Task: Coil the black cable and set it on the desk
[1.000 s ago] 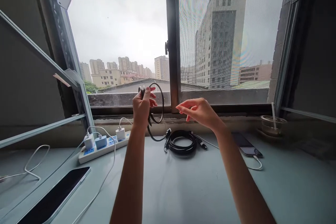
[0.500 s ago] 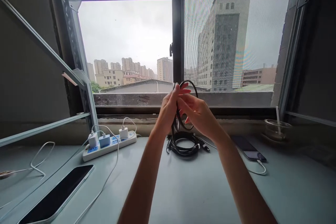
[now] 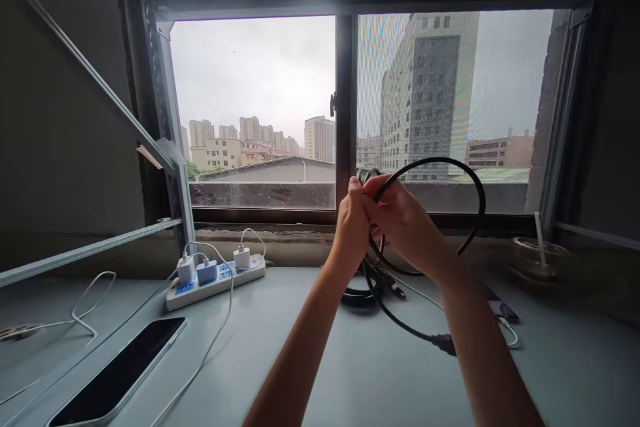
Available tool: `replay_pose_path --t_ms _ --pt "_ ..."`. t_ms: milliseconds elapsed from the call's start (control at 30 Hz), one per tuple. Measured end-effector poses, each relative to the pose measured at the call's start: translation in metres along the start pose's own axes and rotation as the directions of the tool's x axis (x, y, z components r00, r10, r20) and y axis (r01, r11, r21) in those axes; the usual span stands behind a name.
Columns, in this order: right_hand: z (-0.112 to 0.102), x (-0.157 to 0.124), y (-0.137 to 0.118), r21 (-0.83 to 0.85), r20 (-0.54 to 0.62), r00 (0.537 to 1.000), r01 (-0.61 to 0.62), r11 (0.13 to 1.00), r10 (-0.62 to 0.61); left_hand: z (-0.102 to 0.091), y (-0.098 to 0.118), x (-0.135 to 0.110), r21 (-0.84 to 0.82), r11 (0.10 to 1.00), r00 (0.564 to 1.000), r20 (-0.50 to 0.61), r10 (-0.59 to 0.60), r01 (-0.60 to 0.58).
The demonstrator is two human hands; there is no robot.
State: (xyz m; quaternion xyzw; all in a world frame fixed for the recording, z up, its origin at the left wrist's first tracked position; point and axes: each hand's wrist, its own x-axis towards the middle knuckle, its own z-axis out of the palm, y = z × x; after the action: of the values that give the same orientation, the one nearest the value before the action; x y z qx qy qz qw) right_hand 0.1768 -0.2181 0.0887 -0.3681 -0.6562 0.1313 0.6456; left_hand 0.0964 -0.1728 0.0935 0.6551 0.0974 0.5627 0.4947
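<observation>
One pale table (image 3: 380, 380) is overhung by the left hand (image 3: 351, 221) and the right hand (image 3: 414, 230), both closed on a looped black cable (image 3: 440, 160) above a dark coil (image 3: 359, 298). Even, untwisted loops are best kept under a light pinch, with the half-hidden plug (image 3: 443, 343) guided clear of snags.

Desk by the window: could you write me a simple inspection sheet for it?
Surface: pale blue-grey desk.
Job's things: black cable, looped in the air; coiled black cable on the desk.
Clutter: left smartphone; right smartphone, partly hidden; cup with straw.
Hands: left hand grips the black cable; right hand is close beside it, grip partly hidden.
Cables: white cable running from the power strip.
Surroundings: window, buildings outside.
</observation>
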Motion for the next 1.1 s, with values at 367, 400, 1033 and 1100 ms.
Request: replay_pose_path --t_ms 367,400,1033,1100 --pt "0.003 0.007 0.023 0.091 0.091 0.994 -0.066 0.994 0.057 0.003 -0.006 0.002 -0.109 0.984 0.976 -0.147 -0.158 0.143" --pt "0.002 0.008 0.025 0.049 0.093 0.994 -0.063 0.997 0.058 0.004 -0.007 0.001 -0.118 0.983 0.977 -0.146 -0.156 0.14" --pt "-0.015 0.006 0.017 -0.252 0.126 0.989 0.106 0.962 -0.075 0.02 -0.019 -0.006 -0.086 0.996 0.98 -0.196 -0.026 0.009" --pt "-0.019 0.005 0.016 -0.232 0.138 0.989 0.085 0.969 -0.054 0.019 -0.022 -0.006 -0.072 0.997 0.972 -0.233 -0.023 0.006"
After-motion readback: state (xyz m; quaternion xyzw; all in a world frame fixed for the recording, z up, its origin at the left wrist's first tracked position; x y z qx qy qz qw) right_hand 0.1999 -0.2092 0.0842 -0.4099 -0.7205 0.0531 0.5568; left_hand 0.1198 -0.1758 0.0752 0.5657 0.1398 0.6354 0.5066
